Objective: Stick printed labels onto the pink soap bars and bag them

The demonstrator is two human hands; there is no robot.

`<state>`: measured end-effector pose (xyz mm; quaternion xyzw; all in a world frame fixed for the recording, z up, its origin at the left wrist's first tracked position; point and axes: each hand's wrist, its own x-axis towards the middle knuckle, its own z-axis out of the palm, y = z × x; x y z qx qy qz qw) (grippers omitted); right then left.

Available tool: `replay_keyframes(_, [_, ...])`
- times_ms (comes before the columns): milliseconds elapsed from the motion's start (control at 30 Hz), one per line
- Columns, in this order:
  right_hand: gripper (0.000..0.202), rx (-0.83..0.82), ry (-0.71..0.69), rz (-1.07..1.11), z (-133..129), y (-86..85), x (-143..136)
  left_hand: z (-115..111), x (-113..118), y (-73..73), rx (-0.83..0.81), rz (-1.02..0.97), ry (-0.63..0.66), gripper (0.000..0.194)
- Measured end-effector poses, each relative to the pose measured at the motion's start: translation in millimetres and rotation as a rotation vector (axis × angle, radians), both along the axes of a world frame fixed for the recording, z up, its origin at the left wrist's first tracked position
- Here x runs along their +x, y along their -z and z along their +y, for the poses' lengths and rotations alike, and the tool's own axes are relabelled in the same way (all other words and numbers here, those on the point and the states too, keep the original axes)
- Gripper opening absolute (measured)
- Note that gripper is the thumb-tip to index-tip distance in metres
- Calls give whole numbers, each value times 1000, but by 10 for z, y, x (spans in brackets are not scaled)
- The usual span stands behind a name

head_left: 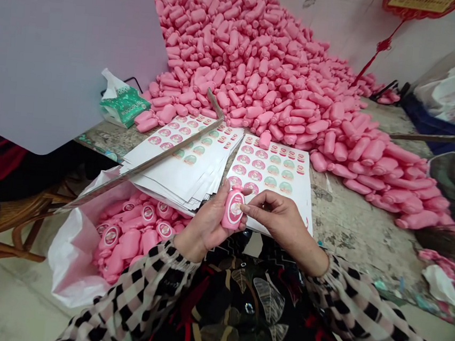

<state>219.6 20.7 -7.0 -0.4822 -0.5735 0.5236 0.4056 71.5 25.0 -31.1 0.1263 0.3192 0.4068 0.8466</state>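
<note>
Hands meet over the near edge of the desk (351,225), close above the person's lap. The left hand (206,225) is wrapped around a small pink bottle (233,208), its grip closed on the bottle's side and back. The bottle stands upright, long axis vertical, cap end up, with its front toward the camera. A round sticker (235,210) with a white ring sits on that front; small white letters above it look like "BABY", though they are too small to be sure. The right hand (275,218) has thumb and forefinger pinched together at the sticker's right edge, touching the bottle.

Just behind the hands lies a sticker sheet (271,169) with rows of round pink and green labels. To its left a stack of similar sheets (188,161) rests under a long metal bar (148,163). A big pile of plain pink bottles (269,72) covers the far desk. Lower left, a white bag (75,252) holds bottles already labelled. A green tissue pack (123,106) lies beyond the stack, its print too blurred to read.
</note>
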Motion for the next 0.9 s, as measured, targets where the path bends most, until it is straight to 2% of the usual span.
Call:
replay_keyframes(333, [21,21,-24,-78,5,43,-15,1,-2,8,60,18,-12,52])
replay_keyframes(600, [23,78,-12,-193,-9,144,4,-15,-19,-4,122,74,-7,58])
replay_keyframes(700, [21,188,2,-367,-42,124,16,-51,-31,-34,228,169,19,47])
replay_keyframes(800, [19,352,4,-683,-106,69,44,-113,-47,-48,286,280,49,42])
replay_keyframes(900, [26,397,18,-911,-172,73,123,-193,-116,-38,300,339,102,37])
